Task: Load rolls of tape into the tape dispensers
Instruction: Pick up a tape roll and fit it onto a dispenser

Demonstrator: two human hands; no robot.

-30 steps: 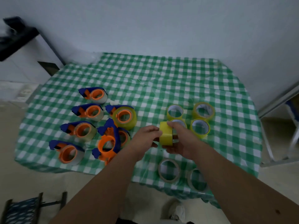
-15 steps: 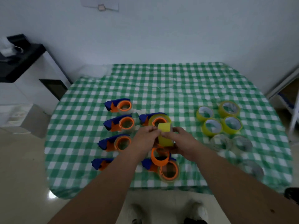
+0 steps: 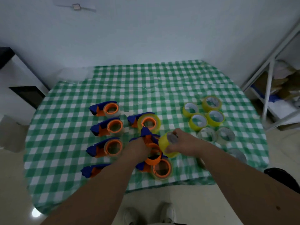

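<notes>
My right hand (image 3: 185, 143) grips a yellow tape roll (image 3: 166, 144) on its side, just right of a blue and orange dispenser (image 3: 150, 140). My left hand (image 3: 138, 149) holds that dispenser, tilted up off the cloth with its orange hub (image 3: 153, 158) empty. Behind it lies a dispenser loaded with yellow tape (image 3: 148, 122). In front lies another loaded dispenser (image 3: 160, 168). Several more dispensers lie in a column at the left (image 3: 112, 125). Yellow rolls (image 3: 204, 112) and clear rolls (image 3: 216, 135) sit at the right.
The green checked tablecloth (image 3: 146, 88) covers the table against a white wall. A metal shelf unit (image 3: 272, 88) stands to the right. A white cabinet (image 3: 17, 82) stands to the left. My shoes (image 3: 149, 215) show below the table's front edge.
My left hand has let go of the yellow roll and taken hold of the dispenser. My right hand alone now holds the roll, turned on its side. The camera view has shifted.
</notes>
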